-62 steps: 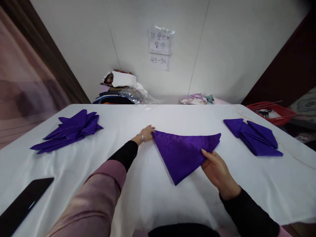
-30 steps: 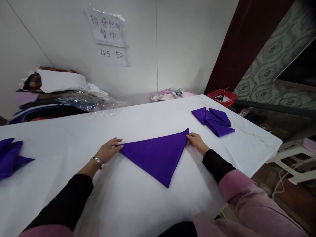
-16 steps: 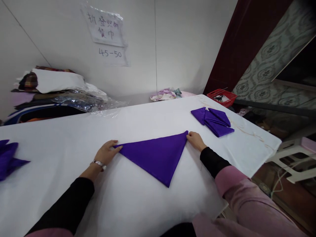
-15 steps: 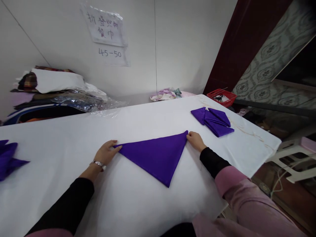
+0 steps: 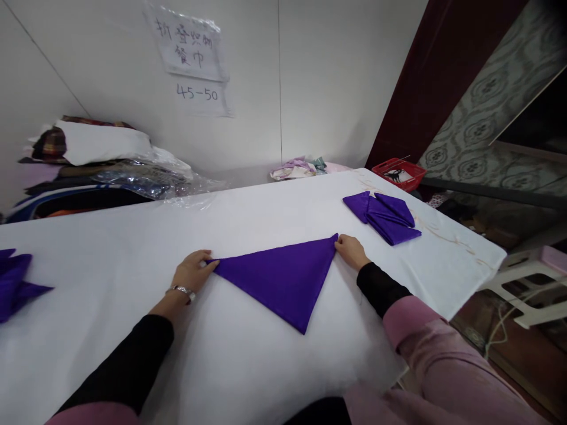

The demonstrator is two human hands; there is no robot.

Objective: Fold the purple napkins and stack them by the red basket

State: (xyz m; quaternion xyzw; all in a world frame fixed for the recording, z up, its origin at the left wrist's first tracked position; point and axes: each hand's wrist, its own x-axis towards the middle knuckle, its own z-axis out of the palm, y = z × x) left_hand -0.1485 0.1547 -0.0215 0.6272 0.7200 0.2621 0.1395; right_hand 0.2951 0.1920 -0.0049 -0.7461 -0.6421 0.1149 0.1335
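Observation:
A purple cloth napkin (image 5: pixel 281 278), folded into a triangle with its point toward me, lies flat on the white-covered table (image 5: pixel 248 366). My left hand (image 5: pixel 192 271) pinches the triangle's left corner, a watch on its wrist. At the right corner my right hand (image 5: pixel 351 250) pinches the cloth with closed fingers. Both hands rest on the table and hold the long top edge stretched between them.
A small stack of folded purple napkins (image 5: pixel 383 216) lies at the table's right end. Another purple pile (image 5: pixel 15 281) shows at the left edge. Stacked fabrics and plastic wrap (image 5: pixel 101 165) sit behind the table. A red basket (image 5: pixel 398 173) and a white stool (image 5: pixel 527 283) stand to the right.
Over two seconds my view swung right and my right hand moved from the napkin's lower right edge up to its right corner. In the last half second nothing visibly moved.

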